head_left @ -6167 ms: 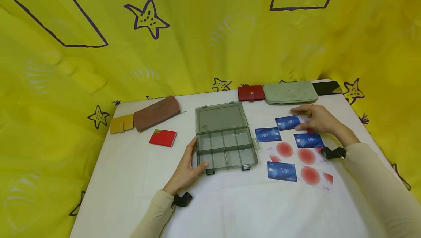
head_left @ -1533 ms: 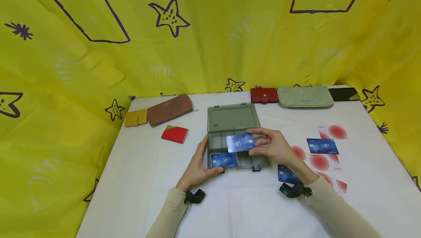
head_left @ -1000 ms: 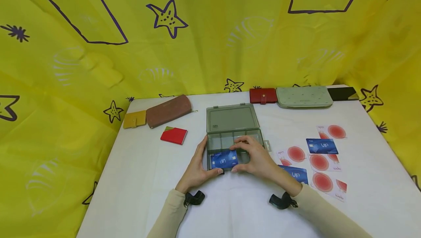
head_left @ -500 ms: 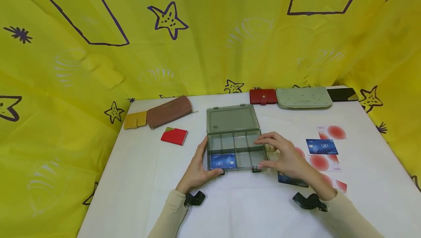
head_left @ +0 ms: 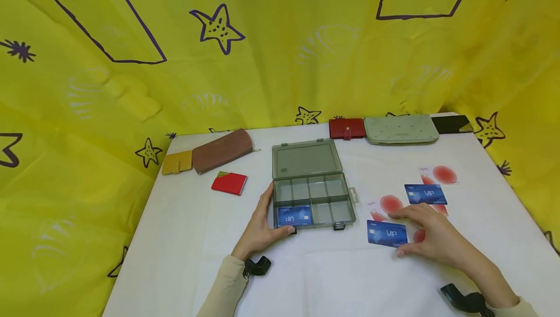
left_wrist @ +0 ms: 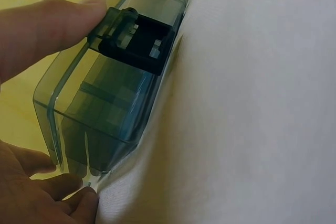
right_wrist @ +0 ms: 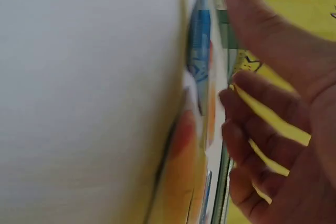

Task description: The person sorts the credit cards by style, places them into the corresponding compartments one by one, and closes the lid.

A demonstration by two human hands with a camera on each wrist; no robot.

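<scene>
Right grip (head_left: 430,239) loose-fingered, just beside blue VIP card (head_left: 387,233); left grip (head_left: 262,222) clasping organizer box (head_left: 311,202) corner.

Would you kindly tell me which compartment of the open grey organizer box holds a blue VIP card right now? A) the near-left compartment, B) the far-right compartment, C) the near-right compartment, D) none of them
A: in the head view the blue VIP card lies in the near-left compartment of the organizer box, beside the left hand that holds that corner; the other compartments look bare.
</scene>
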